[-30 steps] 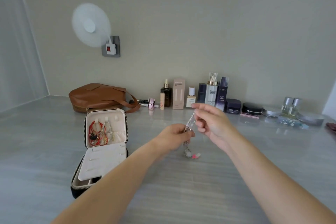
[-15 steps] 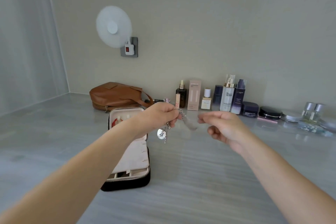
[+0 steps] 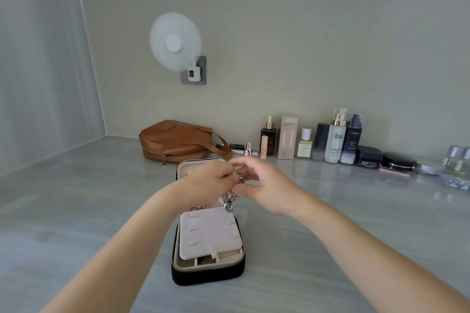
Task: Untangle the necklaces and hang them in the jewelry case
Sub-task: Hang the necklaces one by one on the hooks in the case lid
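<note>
On my feed the left hand [image 3: 212, 180] and the right hand [image 3: 267, 187] are together, fingertips meeting, in the air just above the upright lid of the black zip-round jewelry case [image 3: 208, 273]. Both are clamped on the tangled silver chain necklaces [image 3: 230, 201]. The left hand's fingers are curled round the upper loops, and the right hand's thumb and forefinger pinch the chain just beside them. A short bunch of links and a small charm hang below the hands, over the hinge end of the case. I cannot tell how many chains are in the knot. The case lies open on the grey streaked tabletop [image 3: 76, 211]. Its pale pink padded flap [image 3: 209, 232], set with small pins, lies over the lower tray, and a few cream compartments show at the near edge. Under the left wrist I see a bit of red and pink jewellery in the lid, mostly hidden. Behind the case, against the beige wall, lies a tan leather handbag [image 3: 175, 141] on its side. To its right stands a row of cosmetics: a dark amber dropper bottle [image 3: 268, 138], a pale pink carton [image 3: 288, 138], a white pump bottle with a gold collar [image 3: 337, 141], a navy bottle [image 3: 354, 140] and a black round compact [image 3: 398, 162]. On the wall above the handbag a white round fan [image 3: 175, 43] sits over a grey socket plate [image 3: 201, 77].
</note>
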Demonstrator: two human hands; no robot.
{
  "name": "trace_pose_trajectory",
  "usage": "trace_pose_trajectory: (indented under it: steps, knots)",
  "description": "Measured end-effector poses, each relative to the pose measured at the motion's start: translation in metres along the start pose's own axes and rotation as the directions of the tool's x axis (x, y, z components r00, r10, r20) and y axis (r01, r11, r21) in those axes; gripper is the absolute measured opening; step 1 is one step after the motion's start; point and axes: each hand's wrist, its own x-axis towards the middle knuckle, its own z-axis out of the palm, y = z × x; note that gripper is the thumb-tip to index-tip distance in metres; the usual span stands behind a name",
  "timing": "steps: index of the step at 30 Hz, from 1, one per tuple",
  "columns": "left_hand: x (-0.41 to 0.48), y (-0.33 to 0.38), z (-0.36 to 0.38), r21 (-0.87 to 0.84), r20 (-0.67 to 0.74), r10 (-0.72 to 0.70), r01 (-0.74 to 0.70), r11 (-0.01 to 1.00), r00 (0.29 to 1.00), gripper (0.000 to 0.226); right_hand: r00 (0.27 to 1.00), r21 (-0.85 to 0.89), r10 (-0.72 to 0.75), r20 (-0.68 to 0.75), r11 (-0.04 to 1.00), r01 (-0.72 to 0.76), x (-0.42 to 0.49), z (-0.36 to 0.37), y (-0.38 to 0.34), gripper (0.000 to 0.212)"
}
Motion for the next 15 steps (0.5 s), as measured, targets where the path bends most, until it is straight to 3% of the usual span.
trace_pose_trajectory:
  steps: [5,8,10,13,15]
  knots:
    - [-0.007,-0.014,-0.001,-0.133,-0.054,0.023,-0.03,0.991,0.998,0.023,0.994,-0.037,0.014,0.107,0.999,-0.01,0.016,0.012,-0.003,0.028]
    - [-0.007,-0.019,-0.002,-0.076,-0.149,0.072,-0.084,0.994,0.986,0.023,0.995,-0.038,-0.001,0.103,0.999,0.005,0.024,0.014,0.0,0.017]
    - [-0.007,-0.023,-0.002,-0.018,-0.197,0.093,-0.098,0.995,0.976,0.023,0.999,-0.132,0.007,0.051,0.991,0.0,0.029,0.012,0.001,0.007]
    - [-0.007,-0.026,0.0,-0.012,-0.246,0.097,-0.103,0.995,0.965,0.021,0.999,-0.308,-0.036,-0.027,0.951,0.026,0.034,0.007,-0.002,0.018]
    - [-0.006,-0.026,0.001,-0.017,-0.276,0.101,-0.11,0.994,0.956,0.019,0.996,-0.387,-0.083,-0.03,0.92,0.065,0.036,0.005,-0.005,0.009]
